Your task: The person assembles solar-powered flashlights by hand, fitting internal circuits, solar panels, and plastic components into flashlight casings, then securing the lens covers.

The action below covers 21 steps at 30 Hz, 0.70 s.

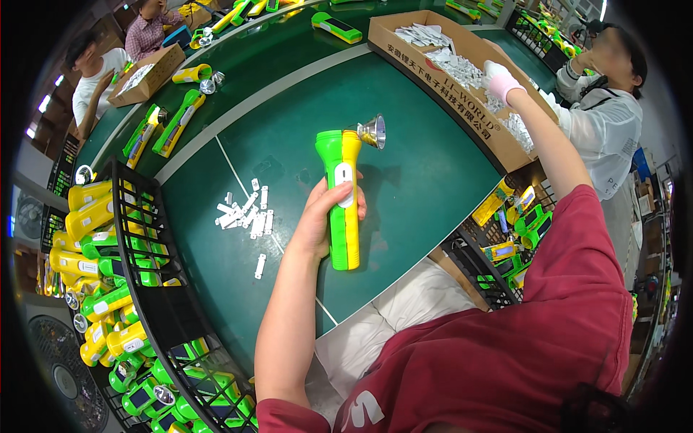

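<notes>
My left hand (pixel 317 216) is wrapped around a green and yellow flashlight (pixel 344 231), held upright above the green table. Its thumb lies near the white switch plate (pixel 343 174) on the front. A silver reflector cup (pixel 372 132) sticks out sideways from the flashlight's top, off the head. My right hand (pixel 500 81), in a pale glove, is stretched far out to the right over a cardboard box (pixel 433 85). Its fingers look bunched together among small white plastic parts (pixel 462 71); whether they pinch one is hidden.
Loose white strips (pixel 249 213) lie on the table (pixel 289 159) left of the flashlight. At left, a black crate (pixel 155 274) is piled with flashlights. Another black crate (pixel 469 263) with open flashlight halves stands at right. Other people sit across and at right.
</notes>
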Each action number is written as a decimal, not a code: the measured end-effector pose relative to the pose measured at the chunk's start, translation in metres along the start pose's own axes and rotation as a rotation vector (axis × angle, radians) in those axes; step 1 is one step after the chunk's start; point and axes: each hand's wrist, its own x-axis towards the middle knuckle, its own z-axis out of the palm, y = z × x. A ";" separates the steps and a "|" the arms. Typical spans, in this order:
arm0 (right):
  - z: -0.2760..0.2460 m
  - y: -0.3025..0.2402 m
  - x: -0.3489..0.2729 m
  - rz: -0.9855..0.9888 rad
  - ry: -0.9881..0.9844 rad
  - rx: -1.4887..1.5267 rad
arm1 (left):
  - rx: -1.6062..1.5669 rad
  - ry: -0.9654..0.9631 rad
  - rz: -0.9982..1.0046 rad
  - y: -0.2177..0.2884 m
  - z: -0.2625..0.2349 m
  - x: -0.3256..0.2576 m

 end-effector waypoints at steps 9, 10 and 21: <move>-0.112 -0.144 -0.162 -0.643 0.161 0.926 | -0.025 0.075 0.005 0.000 -0.003 -0.001; -0.109 -0.164 -0.181 -0.725 0.208 1.005 | -0.031 0.082 0.017 -0.001 -0.001 0.000; -0.090 -0.227 -0.176 -0.763 0.294 0.878 | -0.088 -0.061 -0.012 0.000 -0.002 -0.001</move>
